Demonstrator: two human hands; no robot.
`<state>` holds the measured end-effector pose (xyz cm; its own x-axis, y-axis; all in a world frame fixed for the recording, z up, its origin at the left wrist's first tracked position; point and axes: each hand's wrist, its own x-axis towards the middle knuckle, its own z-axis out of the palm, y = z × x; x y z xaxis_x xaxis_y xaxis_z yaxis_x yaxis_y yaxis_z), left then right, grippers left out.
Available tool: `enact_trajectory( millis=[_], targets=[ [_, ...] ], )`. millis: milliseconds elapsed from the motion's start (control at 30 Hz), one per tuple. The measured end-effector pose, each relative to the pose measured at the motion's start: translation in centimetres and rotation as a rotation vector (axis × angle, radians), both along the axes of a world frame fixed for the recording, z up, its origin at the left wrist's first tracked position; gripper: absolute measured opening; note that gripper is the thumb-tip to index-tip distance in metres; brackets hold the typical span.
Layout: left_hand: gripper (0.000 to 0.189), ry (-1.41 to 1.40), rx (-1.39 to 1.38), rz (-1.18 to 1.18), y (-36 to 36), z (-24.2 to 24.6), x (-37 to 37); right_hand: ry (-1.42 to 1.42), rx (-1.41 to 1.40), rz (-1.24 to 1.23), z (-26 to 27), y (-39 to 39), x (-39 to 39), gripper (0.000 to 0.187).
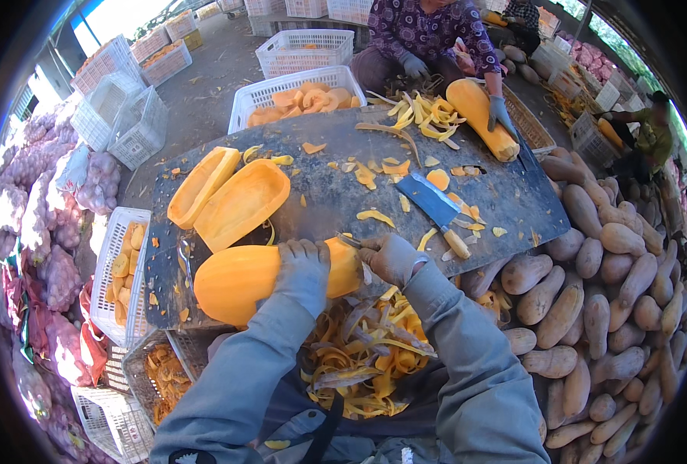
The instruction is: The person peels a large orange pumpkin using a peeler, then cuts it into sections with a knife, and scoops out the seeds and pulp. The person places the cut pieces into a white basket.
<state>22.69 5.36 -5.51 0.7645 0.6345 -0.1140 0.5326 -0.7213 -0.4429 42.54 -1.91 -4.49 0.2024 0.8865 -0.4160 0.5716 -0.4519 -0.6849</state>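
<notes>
A peeled orange butternut-type squash [239,281] lies along the near edge of the dark board [332,197]. My gloved left hand [304,272] is clasped over its middle and steadies it. In my gloved right hand [391,258], at the squash's right end, is a small metal peeler-like tool [349,240], mostly hidden by the fingers. Two hollowed squash pieces [245,200] rest just beyond, cut faces up. To the right of them lies a cleaver [430,200] with a wooden handle. Long curled peelings [372,354] are heaped below, between my forearms.
Across the board, a co-worker's gloved hand [501,119] rests on another peeled squash [477,110] beside a peel heap [427,113]. Unpeeled squashes [575,301] are piled at right. White crates [297,87] stand beyond and at left, near mesh sacks [59,278].
</notes>
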Motion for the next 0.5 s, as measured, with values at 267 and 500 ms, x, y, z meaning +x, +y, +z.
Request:
enact_trajectory(
  millis=[267,500],
  targets=[
    [0.114,0.081,-0.222,0.057,1.9,2.9,1.2,-0.189,0.196,-0.131,0.0,-7.4,-5.7,0.040],
    [0.099,0.064,-0.216,0.023,1.7,2.4,1.0,-0.112,0.406,-0.294,-2.1,-10.6,-5.4,0.039]
  ],
)
